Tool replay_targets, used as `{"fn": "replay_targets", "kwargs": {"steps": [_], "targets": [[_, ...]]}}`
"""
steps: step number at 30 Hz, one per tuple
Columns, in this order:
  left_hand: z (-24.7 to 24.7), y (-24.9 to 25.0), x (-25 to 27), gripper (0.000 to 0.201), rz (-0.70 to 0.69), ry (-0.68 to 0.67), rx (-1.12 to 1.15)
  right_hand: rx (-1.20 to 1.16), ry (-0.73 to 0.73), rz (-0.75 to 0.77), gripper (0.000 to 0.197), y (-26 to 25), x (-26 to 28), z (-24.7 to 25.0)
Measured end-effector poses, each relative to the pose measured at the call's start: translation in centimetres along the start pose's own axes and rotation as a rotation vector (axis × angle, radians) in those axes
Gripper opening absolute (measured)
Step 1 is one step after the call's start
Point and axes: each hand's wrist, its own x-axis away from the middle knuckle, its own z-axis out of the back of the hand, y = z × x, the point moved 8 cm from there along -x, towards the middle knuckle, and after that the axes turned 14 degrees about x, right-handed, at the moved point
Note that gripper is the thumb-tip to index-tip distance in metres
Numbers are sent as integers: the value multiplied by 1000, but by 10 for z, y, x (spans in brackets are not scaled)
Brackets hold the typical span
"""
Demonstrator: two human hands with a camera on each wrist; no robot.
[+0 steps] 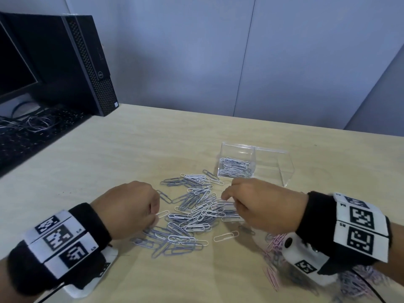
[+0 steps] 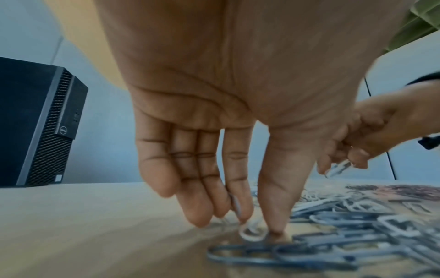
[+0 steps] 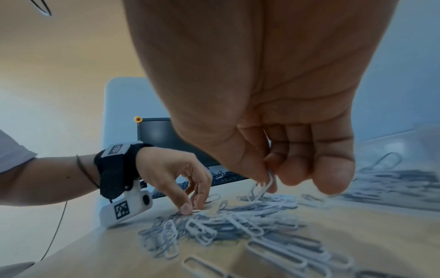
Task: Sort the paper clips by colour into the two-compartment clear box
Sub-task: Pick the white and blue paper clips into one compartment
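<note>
I'm mid-sort here, both hands down in the heap of paper clips (image 1: pixel 192 215) at the centre of the head view. My left hand (image 1: pixel 129 209) sits at lower left of that frame; on the left wrist view its forefinger and thumb close on the end of a white clip (image 2: pixel 252 230) that touches the table, so that's a pinch just forming. My right hand (image 1: pixel 258 204), right of centre, is curled with thumb and forefinger pinching a few pale clips (image 3: pixel 266 185) that hang down towards the pile; how many I can't quite tell, the view is blurred there.

The clear box (image 1: pixel 255 162) stands just beyond my right hand, upper right of the pile. Its left compartment holds a layer of white and grey-looking clips, the right compartment looks bare.

Next move, as I judge it: lift both pinches free without dragging tangled neighbours along, check the colour, then carry over the box wall and release into the matching side. Plenty still lies loose, so the job is far from finished.

The surface is a pale wood-grain table (image 1: pixel 109 160). A scatter of pink clips (image 1: pixel 273 278) lies at lower right. A black computer tower (image 1: pixel 87 62), a dark monitor (image 1: pixel 13 68) and a keyboard (image 1: pixel 32 130) with loose wires fill the upper left, with grey-blue partition panels (image 1: pixel 218 62) behind
</note>
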Motion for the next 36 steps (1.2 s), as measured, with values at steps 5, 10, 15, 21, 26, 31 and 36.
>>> {"fn": "replay_targets", "kwargs": {"steps": [5, 10, 15, 21, 26, 31, 36], "targets": [[-4, -1, -5, 10, 34, -72, 62, -19, 16, -115, 29, 33, 3, 4], [-4, 1, -5, 9, 38, -94, 104, -56, 26, -198, 20, 47, 7, 1], [28, 23, -22, 6, -64, 81, 118, -113, 113, -225, 18, 52, 5, 9], [63, 93, -74, 18, -287, 266, 233, -59, 274, -329, 17, 75, 4, 37], [57, 137, -111, 13, -353, 251, 186, -11, 328, -423, 20, 95, 5, 50], [32, 144, -123, 21, -342, 187, 112, 20, 331, -453, 23, 99, -1, 56], [39, 119, -97, 29, -333, 268, 158, 32, 312, -448, 25, 95, -13, 55]]}}
